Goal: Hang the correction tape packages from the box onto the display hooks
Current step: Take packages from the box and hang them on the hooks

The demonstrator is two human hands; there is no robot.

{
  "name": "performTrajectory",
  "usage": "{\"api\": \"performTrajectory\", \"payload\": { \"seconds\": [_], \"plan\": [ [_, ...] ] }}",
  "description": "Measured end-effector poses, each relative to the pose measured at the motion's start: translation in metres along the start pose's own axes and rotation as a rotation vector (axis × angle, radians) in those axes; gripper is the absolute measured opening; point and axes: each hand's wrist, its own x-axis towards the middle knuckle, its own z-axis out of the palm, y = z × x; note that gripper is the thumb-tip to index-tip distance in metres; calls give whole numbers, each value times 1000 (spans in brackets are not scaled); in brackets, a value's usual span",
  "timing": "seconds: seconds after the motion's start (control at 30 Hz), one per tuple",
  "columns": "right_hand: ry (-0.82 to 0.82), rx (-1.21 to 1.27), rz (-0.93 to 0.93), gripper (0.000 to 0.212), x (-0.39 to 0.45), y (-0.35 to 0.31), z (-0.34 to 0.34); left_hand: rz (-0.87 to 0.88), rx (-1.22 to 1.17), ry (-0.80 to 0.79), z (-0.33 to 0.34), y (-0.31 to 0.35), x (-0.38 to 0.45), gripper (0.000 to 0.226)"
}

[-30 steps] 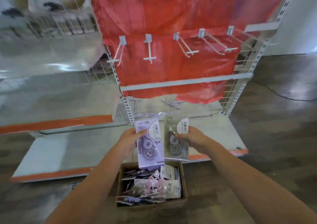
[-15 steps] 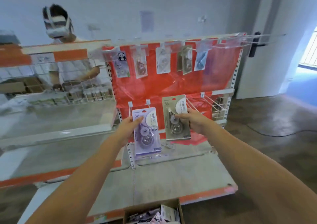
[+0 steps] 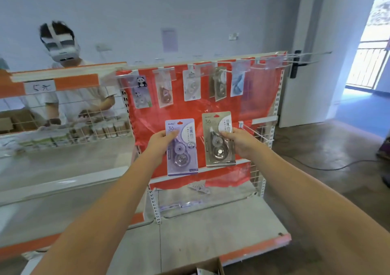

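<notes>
My left hand [image 3: 161, 143] grips a purple correction tape package [image 3: 182, 148] by its left edge, held upright in front of the red display panel [image 3: 257, 97]. My right hand [image 3: 240, 144] grips a grey-beige correction tape package [image 3: 217, 142] by its right edge, beside the purple one. Both sit below the top row of hooks [image 3: 211, 67], where several packages [image 3: 191, 87] hang. A lower white hook [image 3: 253, 131] sticks out just right of my right hand. Only the rim of the cardboard box [image 3: 202, 267] shows at the bottom edge.
A grey base shelf [image 3: 221, 228] with an orange front edge lies below the panel. Another person wearing a headset [image 3: 61, 47] stands behind a wire-basket shelf [image 3: 69, 131] at the left. A cable [image 3: 329, 165] crosses the floor at right, near a white door [image 3: 312, 63].
Both hands lifted the two packages from above the box up in front of the red panel. The view tilted up, so the box dropped almost out of sight.
</notes>
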Motion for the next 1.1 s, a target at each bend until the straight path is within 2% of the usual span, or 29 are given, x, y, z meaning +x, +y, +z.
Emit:
{"api": "performTrajectory", "payload": {
  "seconds": [0.2, 0.3, 0.5, 0.67, 0.9, 1.0, 1.1],
  "plan": [
    [49, 23, 1, 18, 31, -5, -42, 31, 43, 13, 37, 6, 35, 16],
    [52, 46, -12, 14, 46, -8, -66, 42, 48, 8, 64, 7, 49, 20],
    [58, -13, -29, 18, 82, -29, -120, 81, 45, 34, 130, 18, 84, 18],
    [14, 8, -89, 16, 115, -57, -146, 72, -9, 132, 166, 26, 113, 13],
    [19, -35, -193, 24, 155, -85, -143, 40, -27, 236, 170, 19, 132, 13],
    [40, -8, -193, 20, 168, -92, -137, 17, -34, 259, 162, 18, 135, 14],
    [74, -10, -194, 39, 181, -94, -132, 19, -27, 274, 155, 19, 137, 16]
  ]
}}
